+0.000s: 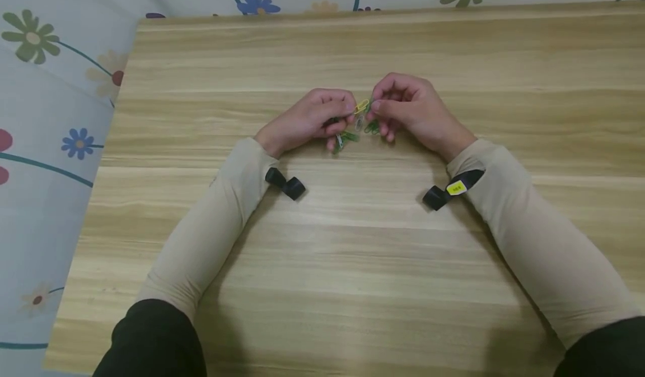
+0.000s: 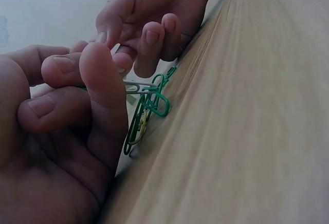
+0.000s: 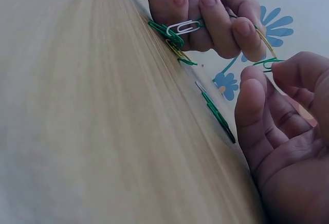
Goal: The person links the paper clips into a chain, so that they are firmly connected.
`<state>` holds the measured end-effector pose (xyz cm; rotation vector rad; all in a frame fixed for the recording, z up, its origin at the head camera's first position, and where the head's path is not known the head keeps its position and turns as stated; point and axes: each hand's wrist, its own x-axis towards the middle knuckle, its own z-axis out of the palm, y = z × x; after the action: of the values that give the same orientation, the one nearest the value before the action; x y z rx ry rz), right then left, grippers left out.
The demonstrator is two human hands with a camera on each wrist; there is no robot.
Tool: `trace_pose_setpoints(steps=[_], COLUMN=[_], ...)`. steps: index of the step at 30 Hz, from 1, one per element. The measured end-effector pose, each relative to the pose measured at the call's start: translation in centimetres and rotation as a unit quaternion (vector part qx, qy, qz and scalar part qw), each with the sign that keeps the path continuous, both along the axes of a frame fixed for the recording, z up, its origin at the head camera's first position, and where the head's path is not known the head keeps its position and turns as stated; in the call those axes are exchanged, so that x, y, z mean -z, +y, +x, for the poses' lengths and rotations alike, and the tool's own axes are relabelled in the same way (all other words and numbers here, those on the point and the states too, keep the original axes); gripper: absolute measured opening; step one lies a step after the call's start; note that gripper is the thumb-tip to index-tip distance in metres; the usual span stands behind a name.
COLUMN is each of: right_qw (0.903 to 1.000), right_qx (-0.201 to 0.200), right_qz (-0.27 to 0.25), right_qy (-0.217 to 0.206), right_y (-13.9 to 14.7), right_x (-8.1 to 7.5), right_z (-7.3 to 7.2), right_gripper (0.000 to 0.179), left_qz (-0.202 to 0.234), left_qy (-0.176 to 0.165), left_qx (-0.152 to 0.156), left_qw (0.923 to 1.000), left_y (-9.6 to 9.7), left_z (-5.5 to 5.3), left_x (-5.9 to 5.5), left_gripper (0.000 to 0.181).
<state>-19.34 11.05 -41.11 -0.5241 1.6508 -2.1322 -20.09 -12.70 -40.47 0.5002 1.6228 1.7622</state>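
Note:
Thumb and fingertips of my left hand (image 1: pixel 313 113) pinch a yellow paper clip (image 1: pixel 361 106), which points toward the other hand. My right hand (image 1: pixel 420 107) pinches a green paper clip (image 3: pixel 268 63) right at the yellow one's end; they overlap in the right wrist view. Linked clips trail from the left fingers, among them a white paper clip (image 3: pixel 184 27) and several green paper clips (image 2: pixel 160 100) down at the tabletop. Below the right fingers, more green paper clips (image 1: pixel 372 127) lie on the wood. In the left wrist view, fingers hide the pinched clips.
The wooden table (image 1: pixel 363 265) spreads beneath both forearms. A white cloth with printed flowers (image 1: pixel 45 209) hangs along its left and far edges. Black cameras (image 1: pixel 294 188) are strapped at both wrists over beige sleeves (image 1: pixel 206 226).

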Motion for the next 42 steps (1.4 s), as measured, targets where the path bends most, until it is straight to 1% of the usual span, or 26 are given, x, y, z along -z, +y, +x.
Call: trace_pose_setpoints(steps=[5,11,14,19,22,26,30,34,36,39,42], right_qw=[0.9998,0.9993,0.9990,0.9963,0.9941,0.9949,0.9961,0.9972,0.9974,0.9975,0.9978], right_qx=[0.001,0.011,0.010,0.012,0.013,0.013,0.005,0.008,0.013,0.023,0.027], right_qz=[-0.019,-0.034,-0.043,-0.083,-0.105,-0.095,-0.078,-0.064,-0.061,-0.059,-0.054], right_qy=[0.002,0.005,-0.001,-0.018,-0.024,-0.032,-0.042,-0.038,-0.036,-0.033,-0.027], right_y=[-0.1,-0.2,-0.1,-0.2,-0.2,-0.4,-0.8,-1.3,-1.5,-1.7,-1.8], right_x=[0.1,0.3,0.2,0.1,0.1,-0.2,-0.4,-0.5,-0.5,-0.5,-0.8], right_z=[0.0,0.0,0.0,-0.1,-0.1,0.2,0.8,1.0,1.1,1.1,1.2], right_gripper=[0.006,0.008,0.008,0.012,0.015,0.018,0.018,0.019,0.018,0.018,0.015], left_qz=[-0.022,-0.035,-0.037,-0.038,-0.040,-0.039,-0.024,0.002,0.013,0.025,0.034], left_qy=[0.006,0.020,0.027,0.026,0.038,0.054,0.047,0.047,0.048,0.045,0.039], left_qx=[0.006,0.012,0.013,0.017,0.023,0.037,0.042,0.048,0.045,0.032,0.025], left_qw=[0.9997,0.9991,0.9989,0.9988,0.9982,0.9970,0.9977,0.9977,0.9977,0.9982,0.9983], left_y=[0.0,0.0,0.0,0.0,-0.1,-0.2,-0.2,-0.3,-0.3,-0.3,-0.4], left_z=[0.0,0.0,0.0,0.0,0.0,-0.1,-0.1,-0.2,-0.2,-0.2,-0.2], left_x=[-0.1,-0.3,-0.3,-0.5,-0.6,-0.6,-0.4,-0.2,-0.1,-0.1,-0.1], left_gripper=[0.028,0.027,0.028,0.028,0.029,0.032,0.033,0.030,0.027,0.021,0.020])
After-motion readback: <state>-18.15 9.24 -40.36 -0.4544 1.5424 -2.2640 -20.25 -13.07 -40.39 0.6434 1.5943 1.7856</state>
